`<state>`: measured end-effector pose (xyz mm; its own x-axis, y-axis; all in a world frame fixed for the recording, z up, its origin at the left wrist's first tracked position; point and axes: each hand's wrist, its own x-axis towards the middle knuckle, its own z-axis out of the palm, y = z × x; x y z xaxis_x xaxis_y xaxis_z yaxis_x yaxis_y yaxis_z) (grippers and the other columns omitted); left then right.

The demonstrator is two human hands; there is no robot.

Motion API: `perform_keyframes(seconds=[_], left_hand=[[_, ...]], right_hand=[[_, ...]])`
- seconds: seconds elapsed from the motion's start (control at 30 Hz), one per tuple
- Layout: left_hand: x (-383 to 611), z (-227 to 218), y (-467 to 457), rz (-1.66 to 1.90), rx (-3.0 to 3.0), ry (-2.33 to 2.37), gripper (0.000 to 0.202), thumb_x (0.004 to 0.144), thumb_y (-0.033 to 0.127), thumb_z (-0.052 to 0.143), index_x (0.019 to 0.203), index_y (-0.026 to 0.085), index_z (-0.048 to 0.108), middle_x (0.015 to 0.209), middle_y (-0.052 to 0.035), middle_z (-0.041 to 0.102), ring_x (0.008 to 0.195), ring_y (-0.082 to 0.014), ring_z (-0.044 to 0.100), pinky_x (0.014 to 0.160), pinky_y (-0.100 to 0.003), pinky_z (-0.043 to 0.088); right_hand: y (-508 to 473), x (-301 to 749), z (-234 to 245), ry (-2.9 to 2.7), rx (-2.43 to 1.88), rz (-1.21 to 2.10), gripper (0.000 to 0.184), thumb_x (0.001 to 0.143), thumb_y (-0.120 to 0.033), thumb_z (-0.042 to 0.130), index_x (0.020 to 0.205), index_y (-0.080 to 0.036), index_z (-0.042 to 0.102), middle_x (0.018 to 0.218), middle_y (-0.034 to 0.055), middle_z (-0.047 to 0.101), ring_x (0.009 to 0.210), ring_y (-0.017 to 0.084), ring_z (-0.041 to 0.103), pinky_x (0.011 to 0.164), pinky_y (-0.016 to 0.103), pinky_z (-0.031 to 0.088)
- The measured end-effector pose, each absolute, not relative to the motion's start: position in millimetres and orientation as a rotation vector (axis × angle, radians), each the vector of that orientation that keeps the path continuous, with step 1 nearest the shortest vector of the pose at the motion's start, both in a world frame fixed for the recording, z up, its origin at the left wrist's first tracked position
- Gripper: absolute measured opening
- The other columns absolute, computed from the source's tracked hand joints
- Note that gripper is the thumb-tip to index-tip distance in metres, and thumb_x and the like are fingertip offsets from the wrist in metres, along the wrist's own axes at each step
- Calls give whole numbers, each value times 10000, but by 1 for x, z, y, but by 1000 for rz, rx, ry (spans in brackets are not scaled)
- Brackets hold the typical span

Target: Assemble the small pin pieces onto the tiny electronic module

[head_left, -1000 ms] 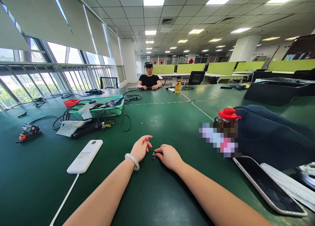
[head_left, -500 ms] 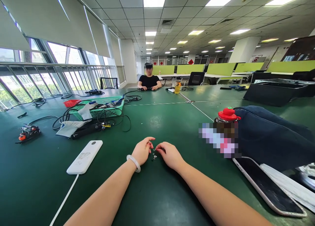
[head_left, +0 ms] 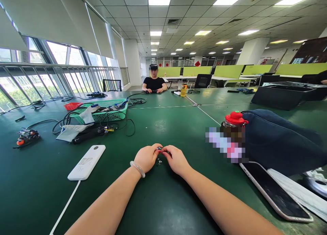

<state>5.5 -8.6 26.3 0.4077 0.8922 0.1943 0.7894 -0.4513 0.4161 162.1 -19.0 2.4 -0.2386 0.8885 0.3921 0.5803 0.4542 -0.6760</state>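
My left hand (head_left: 146, 157), with a pale bangle on its wrist, and my right hand (head_left: 175, 159) meet fingertip to fingertip just above the green table (head_left: 163, 126). Both pinch a tiny dark metal part (head_left: 159, 148) held between them. A second small metal piece (head_left: 159, 162) lies on the table right under the fingers. What the parts are is too small to tell.
A white power bank (head_left: 86, 162) with a cable lies to the left. A phone (head_left: 273, 190), a red-capped jar (head_left: 233, 126) and a dark bag (head_left: 278, 139) are on the right. A green basket (head_left: 102, 112) with cables stands further back. Another person (head_left: 154, 82) sits at the far end.
My hands have come together and lifted a small part off the table. One second ago the fingertips were apart, with the pieces lying between them.
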Motion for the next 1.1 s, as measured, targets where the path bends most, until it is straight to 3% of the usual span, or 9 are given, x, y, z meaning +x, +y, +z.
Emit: perform_keyframes(seconds=[0.13, 0.4, 0.63, 0.93, 1.1], left_hand=[[6, 26, -10, 544, 2424, 1412, 334, 875, 348, 295, 1088, 235, 526, 872, -33, 655, 781, -204, 595, 678, -268, 383], [6, 22, -10, 553, 2393, 1328, 335, 860, 317, 332, 1147, 222, 475, 945, -45, 644, 866, -214, 587, 750, -284, 394], [5, 22, -11, 579, 2425, 1262, 333, 869, 330, 316, 1146, 230, 472, 902, -45, 651, 776, -197, 595, 686, -280, 406], [5, 18, -10, 588, 2434, 1209, 389, 870, 315, 327, 1238, 228, 417, 1066, -59, 622, 912, -202, 587, 803, -296, 406], [4, 20, -12, 573, 2440, 1202, 447, 879, 352, 293, 1303, 219, 343, 934, -63, 652, 814, -200, 599, 732, -296, 414]], right_hand=[[-17, 162, 0, -1881, -1224, 565, 153, 805, -199, 453, 815, -199, 606, 822, 9, 622, 766, 125, 550, 734, 253, 419], [-14, 162, -4, -1801, -1333, 685, 208, 805, -285, 418, 816, -202, 608, 782, 9, 620, 722, 141, 548, 657, 257, 420], [-14, 164, -5, -1823, -1312, 617, 179, 790, -280, 447, 803, -204, 609, 793, 8, 613, 708, 135, 533, 655, 254, 409], [-15, 163, -5, -1858, -1308, 585, 189, 808, -301, 433, 755, -195, 580, 727, -1, 585, 651, 123, 503, 628, 243, 388], [-16, 162, -5, -1866, -1268, 580, 172, 810, -272, 426, 746, -187, 561, 717, 0, 579, 640, 119, 499, 617, 237, 388]])
